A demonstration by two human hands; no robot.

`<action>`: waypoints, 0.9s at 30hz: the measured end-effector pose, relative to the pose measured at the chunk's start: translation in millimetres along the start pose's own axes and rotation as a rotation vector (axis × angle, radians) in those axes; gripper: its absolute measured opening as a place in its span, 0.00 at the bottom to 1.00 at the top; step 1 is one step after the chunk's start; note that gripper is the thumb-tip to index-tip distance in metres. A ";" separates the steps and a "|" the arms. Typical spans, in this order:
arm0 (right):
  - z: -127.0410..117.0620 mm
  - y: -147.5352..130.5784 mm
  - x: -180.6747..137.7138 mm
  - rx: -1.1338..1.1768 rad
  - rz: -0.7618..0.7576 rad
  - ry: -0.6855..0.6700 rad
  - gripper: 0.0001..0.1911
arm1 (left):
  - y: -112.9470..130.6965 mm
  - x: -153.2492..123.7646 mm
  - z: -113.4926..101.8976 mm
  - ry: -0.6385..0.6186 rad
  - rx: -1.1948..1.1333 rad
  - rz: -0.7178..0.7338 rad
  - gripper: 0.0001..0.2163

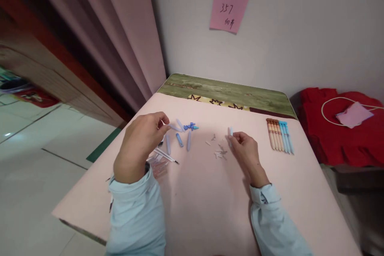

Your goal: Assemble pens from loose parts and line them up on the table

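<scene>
My left hand (139, 138) is closed in a pinch on one end of a pale purple pen barrel (175, 127). More purple barrels (189, 141) lie just right of it, with a darker blue barrel (179, 140) and a cluster of small blue pen parts (189, 127). Thin white refills (166, 155) with dark tips lie below the left hand, partly hidden by it. My right hand (246, 150) pinches a light blue pen barrel (231, 132), held upright. Close to its left, small whitish pieces (220, 153) are scattered on the pink tabletop (204, 208).
Assembled brown-topped pens (273, 136) and blue-topped pens (287, 138) lie in a row at the right. Clear plastic pieces (159, 168) are beside my left forearm. A red-covered seat (318, 128) stands beyond the right edge; a curtain (132, 28) hangs at the left.
</scene>
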State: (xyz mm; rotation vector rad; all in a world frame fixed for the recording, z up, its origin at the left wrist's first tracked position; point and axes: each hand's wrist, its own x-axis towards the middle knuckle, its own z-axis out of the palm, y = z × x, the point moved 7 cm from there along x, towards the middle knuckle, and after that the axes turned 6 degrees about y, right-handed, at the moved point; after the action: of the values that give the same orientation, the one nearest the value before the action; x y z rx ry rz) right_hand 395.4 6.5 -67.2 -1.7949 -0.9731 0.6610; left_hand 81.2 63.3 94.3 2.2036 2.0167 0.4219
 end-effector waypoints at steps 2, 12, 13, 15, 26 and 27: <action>-1.6 -1.6 1.4 -0.086 -0.036 -0.043 0.17 | 3.3 -7.0 3.5 0.029 0.002 -0.009 0.07; -43.1 6.1 22.5 -0.150 -0.049 0.011 0.19 | -48.1 -36.5 -9.1 0.308 0.078 -0.255 0.09; -44.3 4.3 22.1 -0.102 -0.038 0.007 0.19 | -48.5 -36.4 -4.5 0.289 0.068 -0.240 0.09; -41.1 -0.3 18.8 0.049 0.001 -0.033 0.19 | -43.1 -34.4 16.9 0.195 0.020 -0.182 0.07; -42.5 -17.7 9.3 0.457 0.196 -0.038 0.08 | 21.5 -35.0 102.3 -0.036 -0.044 0.018 0.08; -47.4 -16.1 11.2 0.475 0.212 -0.008 0.07 | 28.3 -35.5 104.2 -0.039 -0.058 0.057 0.07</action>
State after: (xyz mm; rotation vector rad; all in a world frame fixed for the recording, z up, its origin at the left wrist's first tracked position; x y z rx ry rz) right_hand 433.0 -3.4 -33.9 -1.4779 -0.5699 0.9449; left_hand 135.5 35.2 -1.4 2.2218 1.9013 0.4352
